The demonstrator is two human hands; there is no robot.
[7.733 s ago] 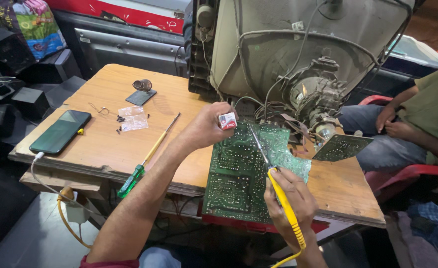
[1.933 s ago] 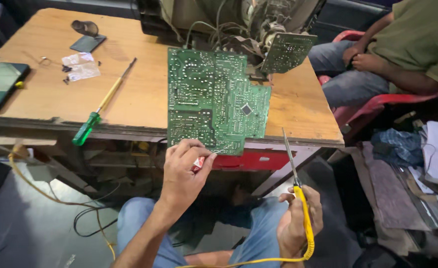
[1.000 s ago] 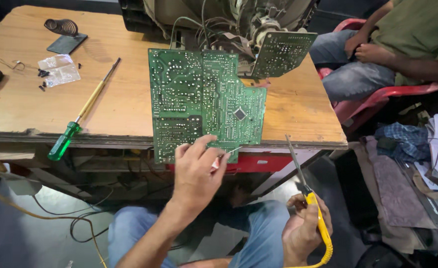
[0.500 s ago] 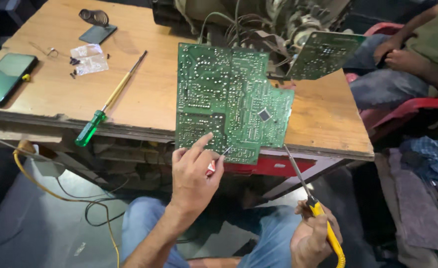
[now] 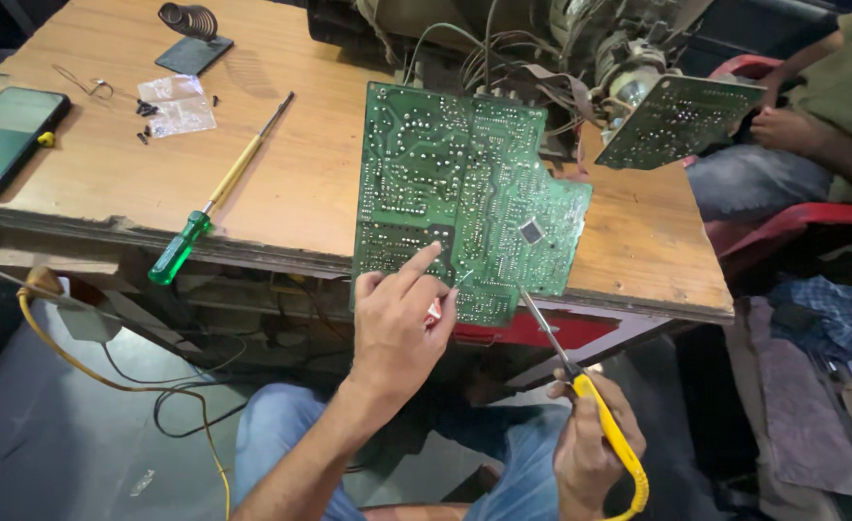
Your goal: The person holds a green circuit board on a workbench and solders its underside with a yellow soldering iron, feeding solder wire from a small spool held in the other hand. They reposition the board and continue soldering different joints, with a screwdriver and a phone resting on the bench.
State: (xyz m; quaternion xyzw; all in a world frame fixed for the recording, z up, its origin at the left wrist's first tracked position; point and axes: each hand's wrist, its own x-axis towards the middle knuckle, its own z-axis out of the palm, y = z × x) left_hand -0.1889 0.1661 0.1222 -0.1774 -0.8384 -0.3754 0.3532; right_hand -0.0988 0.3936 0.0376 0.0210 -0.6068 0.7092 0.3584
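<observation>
A large green circuit board lies solder side up, overhanging the front edge of the wooden table. My left hand rests at the board's near edge, index finger stretched onto it, with a small red and white thing and a thin solder wire between thumb and fingers. My right hand grips a yellow-handled soldering iron. Its metal tip touches the board's lower right area, below a small black chip.
A green-handled screwdriver, a phone, a small plastic bag with screws and a coil iron stand lie on the table. Wires lead to a second small board. Another person sits on a red chair at the right.
The view shifted, so the board sits closer to frame centre. My left index finger has stretched onto the board. The soldering iron tip has come up against the board's lower right part.
</observation>
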